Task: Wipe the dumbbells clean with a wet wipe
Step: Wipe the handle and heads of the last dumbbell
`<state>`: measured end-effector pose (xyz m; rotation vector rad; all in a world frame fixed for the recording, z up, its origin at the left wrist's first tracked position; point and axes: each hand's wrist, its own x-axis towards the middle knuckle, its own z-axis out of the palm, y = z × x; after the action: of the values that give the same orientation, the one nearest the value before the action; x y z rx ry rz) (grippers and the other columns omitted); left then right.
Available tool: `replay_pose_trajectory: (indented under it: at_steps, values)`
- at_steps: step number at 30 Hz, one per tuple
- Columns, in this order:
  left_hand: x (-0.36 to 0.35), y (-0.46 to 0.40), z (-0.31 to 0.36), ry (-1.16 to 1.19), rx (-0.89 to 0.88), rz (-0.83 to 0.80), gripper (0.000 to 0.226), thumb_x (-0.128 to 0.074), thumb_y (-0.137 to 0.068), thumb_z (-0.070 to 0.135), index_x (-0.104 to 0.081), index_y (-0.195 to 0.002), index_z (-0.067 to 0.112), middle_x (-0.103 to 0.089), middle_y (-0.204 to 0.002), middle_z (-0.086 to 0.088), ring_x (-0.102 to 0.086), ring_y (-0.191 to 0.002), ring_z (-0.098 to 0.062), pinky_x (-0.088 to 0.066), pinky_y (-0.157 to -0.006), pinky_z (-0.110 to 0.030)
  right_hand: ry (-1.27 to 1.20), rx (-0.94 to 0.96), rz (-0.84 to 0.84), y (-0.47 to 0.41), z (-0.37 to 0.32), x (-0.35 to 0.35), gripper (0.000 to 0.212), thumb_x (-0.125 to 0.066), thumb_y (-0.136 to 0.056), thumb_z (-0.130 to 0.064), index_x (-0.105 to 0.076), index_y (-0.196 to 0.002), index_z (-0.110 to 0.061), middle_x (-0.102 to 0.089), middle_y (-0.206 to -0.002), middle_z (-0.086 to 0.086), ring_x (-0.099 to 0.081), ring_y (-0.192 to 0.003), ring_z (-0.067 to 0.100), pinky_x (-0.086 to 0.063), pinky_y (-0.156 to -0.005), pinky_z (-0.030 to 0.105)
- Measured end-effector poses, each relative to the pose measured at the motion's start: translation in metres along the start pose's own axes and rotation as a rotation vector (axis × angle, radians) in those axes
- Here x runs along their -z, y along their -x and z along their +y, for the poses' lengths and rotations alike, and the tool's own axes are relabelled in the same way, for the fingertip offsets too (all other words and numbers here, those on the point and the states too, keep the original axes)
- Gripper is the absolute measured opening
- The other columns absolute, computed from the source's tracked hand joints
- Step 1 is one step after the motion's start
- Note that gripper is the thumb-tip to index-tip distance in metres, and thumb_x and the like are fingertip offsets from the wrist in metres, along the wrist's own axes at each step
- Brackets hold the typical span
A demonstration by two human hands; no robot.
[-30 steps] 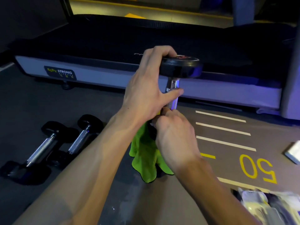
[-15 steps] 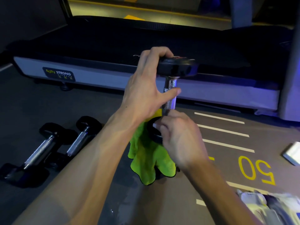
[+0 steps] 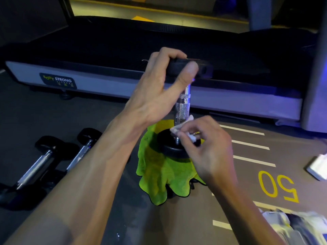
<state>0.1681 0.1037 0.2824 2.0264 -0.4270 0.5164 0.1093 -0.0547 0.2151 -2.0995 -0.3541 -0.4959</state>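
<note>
A dumbbell [image 3: 183, 106] with a knurled chrome handle and black ends stands upright on a bright green cloth [image 3: 159, 175] on the floor. My left hand [image 3: 159, 89] grips its top black end, thumb and fingers curled round the rim. My right hand [image 3: 207, 147] pinches a small white wet wipe [image 3: 180, 129] against the bottom of the handle, just above the lower black end [image 3: 169, 145]. Two more dumbbells [image 3: 39, 163] [image 3: 83, 149] lie on the floor at the left.
A treadmill [image 3: 123, 82] with a grey side rail runs across behind the dumbbell. The floor at the right carries white lines and a yellow "50" [image 3: 277, 186]. A white object [image 3: 318, 167] lies at the right edge, and crumpled packets [image 3: 292, 227] at the bottom right.
My left thumb has moved from the handle up onto the top end. My right hand has slid down to the handle's base, and the white wipe now shows between its fingers.
</note>
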Motion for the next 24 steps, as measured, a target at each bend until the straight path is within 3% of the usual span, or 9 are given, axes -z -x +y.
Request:
replay_pose_trajectory:
  at_steps: [3,6,12,17,21,24]
  values:
    - [0.002,-0.003,-0.003,0.035,0.026,-0.018,0.017,-0.037,-0.111,0.046,-0.051,-0.119,0.041,-0.047,-0.111,0.017,-0.052,-0.098,0.009,-0.034,-0.079,0.001,0.123,-0.017,-0.190,-0.009,0.003,0.009,0.015,-0.078,-0.086,-0.018,-0.078,-0.087,-0.033,-0.066,-0.094,-0.015,-0.064,-0.090,0.006,-0.047,-0.077,0.016]
    - [0.003,-0.007,-0.005,0.049,0.033,-0.026,0.020,-0.034,-0.112,0.043,-0.052,-0.119,0.041,-0.050,-0.112,0.014,-0.052,-0.099,0.012,-0.033,-0.080,0.002,0.094,-0.104,-0.298,-0.018,0.005,0.016,0.019,-0.079,-0.084,-0.018,-0.081,-0.090,-0.036,-0.063,-0.085,-0.012,-0.060,-0.080,0.001,-0.040,-0.069,0.010]
    - [-0.002,-0.010,-0.006,0.097,0.060,-0.015,0.018,-0.036,-0.112,0.044,-0.054,-0.116,0.042,-0.049,-0.109,0.018,-0.053,-0.096,0.012,-0.035,-0.081,0.000,0.088,0.048,-0.130,-0.021,0.003,-0.001,0.019,-0.077,-0.086,-0.012,-0.082,-0.091,-0.029,-0.060,-0.082,-0.010,-0.058,-0.072,0.003,-0.037,-0.064,0.008]
    - [-0.004,-0.011,-0.006,0.114,0.070,-0.010,0.017,-0.039,-0.111,0.043,-0.055,-0.116,0.040,-0.049,-0.107,0.016,-0.052,-0.092,0.011,-0.037,-0.082,-0.005,0.090,0.195,0.129,-0.050,-0.007,-0.002,0.019,-0.070,-0.093,-0.006,-0.078,-0.105,-0.018,-0.061,-0.095,-0.008,-0.058,-0.082,-0.006,-0.038,-0.073,0.004]
    - [-0.001,-0.010,-0.005,0.144,0.075,-0.012,0.015,-0.040,-0.111,0.043,-0.054,-0.111,0.046,-0.052,-0.111,0.013,-0.053,-0.095,0.011,-0.036,-0.084,-0.004,0.088,0.177,-0.054,-0.016,0.010,-0.001,0.012,-0.073,-0.093,-0.009,-0.078,-0.099,-0.018,-0.062,-0.096,-0.021,-0.058,-0.084,-0.008,-0.039,-0.075,0.006]
    - [-0.001,-0.008,-0.003,0.163,0.077,-0.010,0.014,-0.041,-0.110,0.043,-0.054,-0.110,0.047,-0.051,-0.112,0.012,-0.053,-0.096,0.012,-0.037,-0.086,-0.004,0.149,0.176,-0.164,-0.028,0.010,0.007,0.010,-0.074,-0.091,-0.016,-0.079,-0.093,-0.025,-0.070,-0.090,-0.016,-0.058,-0.078,0.002,-0.046,-0.071,0.022]
